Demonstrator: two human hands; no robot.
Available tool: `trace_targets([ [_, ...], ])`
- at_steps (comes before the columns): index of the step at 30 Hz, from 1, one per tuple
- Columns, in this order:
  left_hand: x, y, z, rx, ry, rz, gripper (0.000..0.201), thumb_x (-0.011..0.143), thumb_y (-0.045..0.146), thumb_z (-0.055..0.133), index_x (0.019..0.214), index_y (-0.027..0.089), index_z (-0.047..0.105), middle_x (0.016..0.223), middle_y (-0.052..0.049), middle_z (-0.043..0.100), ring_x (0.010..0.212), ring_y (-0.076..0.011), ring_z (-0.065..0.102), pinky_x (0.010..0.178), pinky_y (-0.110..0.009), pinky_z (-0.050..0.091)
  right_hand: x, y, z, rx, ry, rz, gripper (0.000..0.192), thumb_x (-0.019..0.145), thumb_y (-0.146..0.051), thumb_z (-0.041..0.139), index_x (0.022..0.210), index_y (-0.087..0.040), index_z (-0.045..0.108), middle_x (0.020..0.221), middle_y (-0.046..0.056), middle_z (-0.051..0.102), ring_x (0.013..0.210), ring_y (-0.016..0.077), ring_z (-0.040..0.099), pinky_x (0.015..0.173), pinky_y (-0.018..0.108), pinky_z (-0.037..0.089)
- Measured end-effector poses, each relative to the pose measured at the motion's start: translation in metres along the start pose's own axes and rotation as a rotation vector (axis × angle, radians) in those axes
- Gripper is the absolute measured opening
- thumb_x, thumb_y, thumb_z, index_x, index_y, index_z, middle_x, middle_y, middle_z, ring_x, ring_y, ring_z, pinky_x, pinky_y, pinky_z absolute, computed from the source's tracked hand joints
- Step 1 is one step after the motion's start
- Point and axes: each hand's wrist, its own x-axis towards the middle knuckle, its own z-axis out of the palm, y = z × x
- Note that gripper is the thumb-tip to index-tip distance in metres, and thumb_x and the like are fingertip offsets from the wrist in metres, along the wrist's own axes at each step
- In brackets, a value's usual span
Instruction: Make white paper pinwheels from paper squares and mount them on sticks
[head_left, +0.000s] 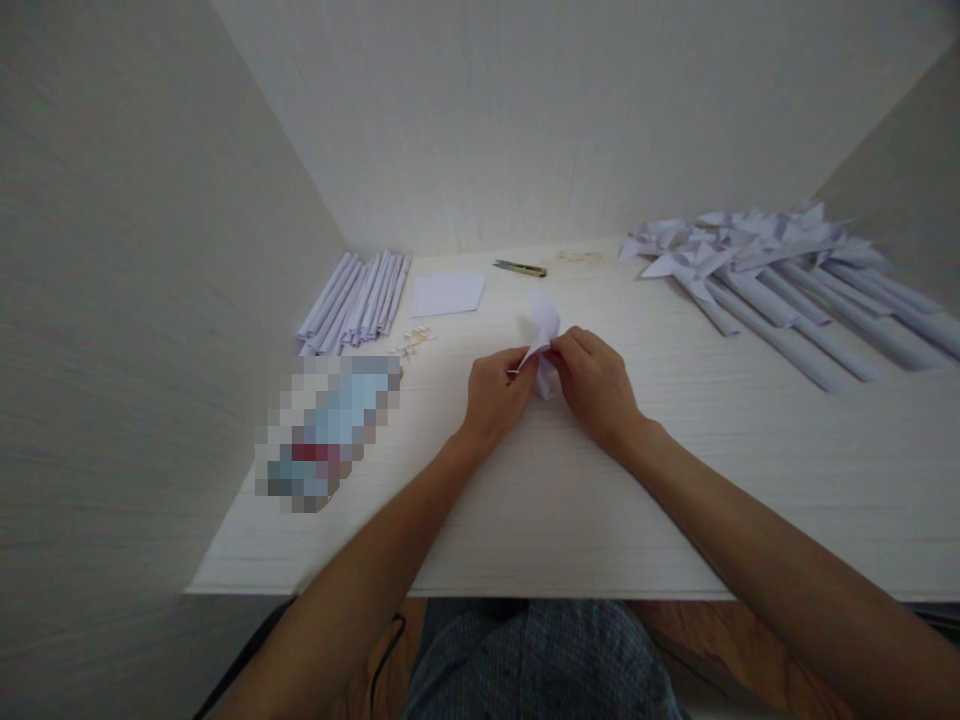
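Together, near the middle of the white table (pixel 675 500), we hold a small piece of folded white paper (pixel 545 325) between both hands. Our left hand (pixel 495 395) has its fingers curled and pressed together, pinching the paper's lower left edge between thumb and fingertips. Our right hand (pixel 596 385) is curled too, pinching the same paper from the right, and the two hands nearly touch. The paper stands up above the fingers, just off the tabletop. To the far left lies a bundle of rolled paper tubes (pixel 356 300), with a flat white sheet (pixel 448 294) beside it and a small cutter (pixel 520 268) farther back. On the far right rests a heap of paper pinwheels on rolled sticks (pixel 780 275). A blurred object (pixel 326 430) lies near the left hand.
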Motion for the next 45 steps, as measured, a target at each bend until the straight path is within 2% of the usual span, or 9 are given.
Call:
trace_targets([
  [6,-0.001,-0.001,0.002,-0.085,-0.028,-0.028,0.019,0.071,0.021,0.050,0.078,0.014,0.066,0.070,-0.002,0.065,0.058,-0.0101,0.057,0.056,-0.021,0.047,-0.001,0.002,0.001,0.012,-0.021,0.026,0.020,0.083,-0.016,0.038,0.071,-0.016,0.053,0.069,0.006,0.054,0.064,0.0162,0.047,0.058,0.028,0.035],
  [17,0.003,-0.012,0.000,-0.267,-0.053,-0.023,0.031,0.076,0.036,0.045,0.070,0.015,0.066,0.062,-0.001,0.060,0.061,-0.0099,0.053,0.058,-0.021,0.045,0.001,0.003,-0.004,0.126,0.002,0.066,0.021,0.084,-0.018,0.037,0.071,-0.016,0.053,0.067,0.006,0.054,0.062,0.0160,0.046,0.057,0.028,0.036],
  [25,0.004,-0.013,0.002,-0.380,-0.053,-0.072,0.026,0.070,0.036,0.055,0.079,0.016,0.068,0.076,-0.003,0.066,0.067,-0.0109,0.057,0.064,-0.023,0.047,0.002,0.001,-0.007,0.190,-0.013,0.075,0.021,0.084,-0.018,0.037,0.074,-0.016,0.055,0.069,0.006,0.054,0.064,0.0159,0.047,0.058,0.028,0.037],
  [34,0.004,-0.011,0.003,-0.341,-0.001,-0.085,0.024,0.069,0.035,0.056,0.075,0.016,0.068,0.065,-0.001,0.064,0.056,-0.0089,0.054,0.056,-0.021,0.046,0.001,0.001,-0.005,0.064,-0.008,0.036,0.023,0.084,-0.018,0.037,0.071,-0.016,0.055,0.067,0.006,0.056,0.062,0.0155,0.047,0.058,0.028,0.037],
  [40,0.004,-0.007,0.003,-0.337,-0.009,-0.082,0.023,0.069,0.034,0.056,0.070,0.014,0.067,0.067,-0.001,0.064,0.056,-0.0083,0.054,0.054,-0.020,0.046,0.001,0.000,-0.007,0.015,0.028,0.016,0.021,0.083,-0.017,0.039,0.068,-0.016,0.054,0.065,0.005,0.055,0.061,0.0157,0.047,0.057,0.027,0.037],
  [45,0.003,-0.009,0.003,-0.316,-0.012,-0.078,0.024,0.069,0.035,0.055,0.073,0.015,0.067,0.068,-0.001,0.065,0.058,-0.0095,0.055,0.056,-0.021,0.047,0.002,0.000,-0.007,0.004,0.017,0.000,0.021,0.082,-0.014,0.039,0.067,-0.017,0.054,0.066,0.005,0.054,0.061,0.0159,0.046,0.058,0.027,0.036],
])
